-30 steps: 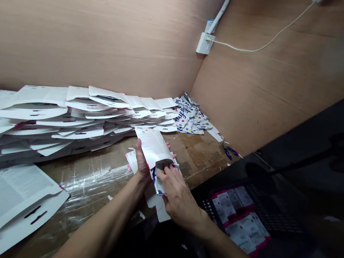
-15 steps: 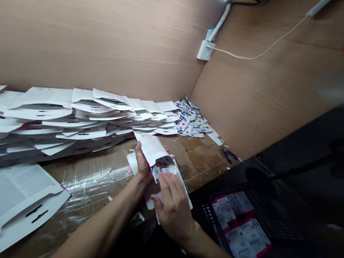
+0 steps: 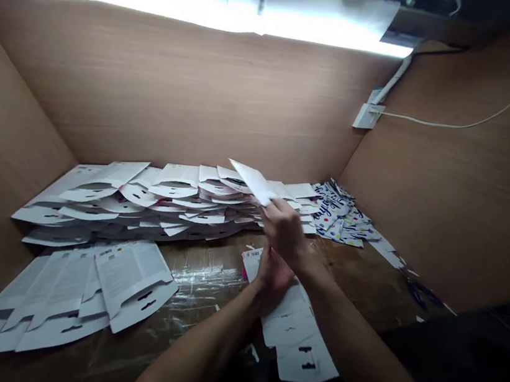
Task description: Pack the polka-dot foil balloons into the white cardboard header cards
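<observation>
Head view: loose white cards [image 3: 130, 281] with hang slots lie overlapped at lower left on the plastic-covered bench [image 3: 366, 271], printed text up. Behind them, a long low pile of cards [image 3: 160, 200] runs along the back wall [image 3: 178, 93], slotted ends facing the person. Left hand [image 3: 274, 278] sits mid-bench just under the right wrist, beside a loose bunch of cards [image 3: 296, 340]; its fingers [image 3: 266, 280] are partly hidden, so cannot tell if they grip anything. Right hand [image 3: 284, 229] is above it, fingers [image 3: 275, 212] clamped on the edge of one white card [image 3: 250, 182], held up, tilted, over the pile's right end. Further right, dot-printed sheets [image 3: 338, 218] lie heaped in the bench corner; blurred blue-handled scissors [image 3: 420, 294] lie near the bench edge. Wall socket [image 3: 367, 115] with white cable [image 3: 470, 125] sits on the right wall [image 3: 447, 191].
</observation>
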Tool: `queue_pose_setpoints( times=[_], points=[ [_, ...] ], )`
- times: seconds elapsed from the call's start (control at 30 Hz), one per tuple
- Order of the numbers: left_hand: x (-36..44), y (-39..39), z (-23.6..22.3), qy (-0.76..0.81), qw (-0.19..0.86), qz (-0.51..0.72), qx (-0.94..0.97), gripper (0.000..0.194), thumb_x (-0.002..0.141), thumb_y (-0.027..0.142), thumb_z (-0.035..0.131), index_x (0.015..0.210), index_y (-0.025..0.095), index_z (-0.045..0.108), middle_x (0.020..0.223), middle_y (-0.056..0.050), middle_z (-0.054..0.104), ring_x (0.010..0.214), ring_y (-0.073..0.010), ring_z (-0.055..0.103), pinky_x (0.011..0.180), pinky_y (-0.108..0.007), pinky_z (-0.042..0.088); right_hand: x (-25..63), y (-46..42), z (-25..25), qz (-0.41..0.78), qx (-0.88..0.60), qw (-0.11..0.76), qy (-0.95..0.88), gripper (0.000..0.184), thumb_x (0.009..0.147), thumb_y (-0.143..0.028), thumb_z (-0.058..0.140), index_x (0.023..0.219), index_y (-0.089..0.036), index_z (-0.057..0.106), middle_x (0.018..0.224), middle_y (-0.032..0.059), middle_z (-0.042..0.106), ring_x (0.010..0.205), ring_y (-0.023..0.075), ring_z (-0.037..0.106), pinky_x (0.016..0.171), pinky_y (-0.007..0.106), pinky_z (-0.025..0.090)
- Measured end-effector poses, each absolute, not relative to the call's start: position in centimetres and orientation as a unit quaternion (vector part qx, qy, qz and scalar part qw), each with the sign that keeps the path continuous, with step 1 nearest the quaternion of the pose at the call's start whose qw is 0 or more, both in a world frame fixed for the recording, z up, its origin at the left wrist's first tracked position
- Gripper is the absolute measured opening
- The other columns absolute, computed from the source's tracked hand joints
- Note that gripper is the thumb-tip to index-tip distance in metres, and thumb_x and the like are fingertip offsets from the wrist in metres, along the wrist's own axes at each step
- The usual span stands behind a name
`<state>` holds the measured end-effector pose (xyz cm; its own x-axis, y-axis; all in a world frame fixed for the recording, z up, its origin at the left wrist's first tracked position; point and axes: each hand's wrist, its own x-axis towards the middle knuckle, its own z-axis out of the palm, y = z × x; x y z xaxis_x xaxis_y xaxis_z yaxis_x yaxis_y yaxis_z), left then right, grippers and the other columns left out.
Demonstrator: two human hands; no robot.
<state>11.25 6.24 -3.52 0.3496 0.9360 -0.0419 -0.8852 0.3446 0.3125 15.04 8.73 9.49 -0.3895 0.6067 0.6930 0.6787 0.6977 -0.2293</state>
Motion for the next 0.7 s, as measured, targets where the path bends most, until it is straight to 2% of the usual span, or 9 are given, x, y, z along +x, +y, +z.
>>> queue_pose_setpoints(
  times=[0.07,0.17,0.27,0.4,0.47,0.57,0.63,0.7],
  points=[
    [10.8,6.3,-3.1,0.136,0.792,0.579,0.138,0.043,0.099,0.055,0.06,0.118,0.019,0.073,0.128,-0.019,0.071,0.119,-0.034,0.068,0.097,-0.045,0.053,11.4,11.5,12.8,-0.029,-0.371,0.318,-0.872,0.022,0.107,-0.026,0.056,0.108,-0.012,0.073,0.108,0.0139,0.071,0.095,0.0223,0.063,0.087,0.033,0.05],
    [10.2,6.6,-2.5,0.162,0.768,0.605,0.129,0.043,0.099,0.057,0.06,0.116,0.02,0.072,0.121,-0.015,0.073,0.111,-0.0284,0.07,0.095,-0.04,0.054,11.4,12.8,13.9,0.006,-0.372,0.307,-0.876,0.03,0.104,-0.038,0.065,0.117,-0.011,0.071,0.114,0.0127,0.071,0.102,0.0211,0.062,0.093,0.033,0.048],
    [9.8,7.7,-2.8,0.187,0.752,0.624,0.1,0.045,0.098,0.062,0.059,0.112,0.02,0.071,0.106,-0.01,0.073,0.097,-0.0226,0.07,0.088,-0.034,0.055,17.9,9.4,10.1,0.059,-0.429,0.315,-0.844,0.027,0.105,-0.039,0.063,0.108,-0.014,0.071,0.102,0.0076,0.071,0.094,0.0188,0.063,0.087,0.031,0.046],
    [10.5,8.4,-4.4,0.233,0.754,0.612,0.047,0.05,0.097,0.066,0.056,0.103,0.018,0.069,0.09,-0.008,0.07,0.083,-0.0192,0.068,0.081,-0.032,0.054,28.3,-0.1,2.8,0.171,-0.618,0.157,-0.751,0.022,0.094,-0.039,0.074,0.089,-0.018,0.07,0.077,0.0001,0.065,0.07,0.016,0.057,0.069,0.028,0.04],
    [11.6,7.9,-4.9,0.236,0.759,0.605,0.047,0.048,0.097,0.065,0.058,0.103,0.018,0.069,0.09,-0.007,0.069,0.082,-0.0189,0.068,0.08,-0.031,0.054,30.9,-4.4,-0.4,0.2,-0.67,0.126,-0.703,0.026,0.087,-0.037,0.08,0.103,-0.018,0.071,0.084,0.0009,0.067,0.076,0.0181,0.06,0.072,0.029,0.043],
    [13.3,6.8,-5.1,0.237,0.773,0.584,0.074,0.045,0.097,0.061,0.061,0.103,0.017,0.069,0.09,-0.008,0.069,0.082,-0.0191,0.067,0.081,-0.032,0.053,30.7,-8.1,-3.4,0.188,-0.698,0.147,-0.675,0.054,0.078,-0.035,0.087,0.124,-0.018,0.064,0.101,0.0046,0.067,0.095,0.0238,0.063,0.085,0.034,0.047],
    [14.0,6.4,-5.1,0.244,0.777,0.574,0.086,0.045,0.097,0.059,0.06,0.102,0.016,0.07,0.09,-0.009,0.069,0.083,-0.0192,0.067,0.082,-0.032,0.053,29.6,-8.8,-4.1,0.19,-0.707,0.158,-0.662,0.06,0.076,-0.034,0.087,0.127,-0.017,0.06,0.1,0.0043,0.066,0.098,0.0257,0.064,0.089,0.038,0.048],
    [14.1,6.2,-5.0,0.248,0.777,0.572,0.088,0.045,0.098,0.06,0.06,0.101,0.016,0.07,0.09,-0.008,0.069,0.083,-0.0191,0.067,0.082,-0.032,0.053,28.8,-8.9,-4.3,0.202,-0.711,0.171,-0.651,0.057,0.077,-0.034,0.085,0.125,-0.018,0.058,0.1,0.0038,0.066,0.098,0.0261,0.064,0.092,0.041,0.049]
  ],
)
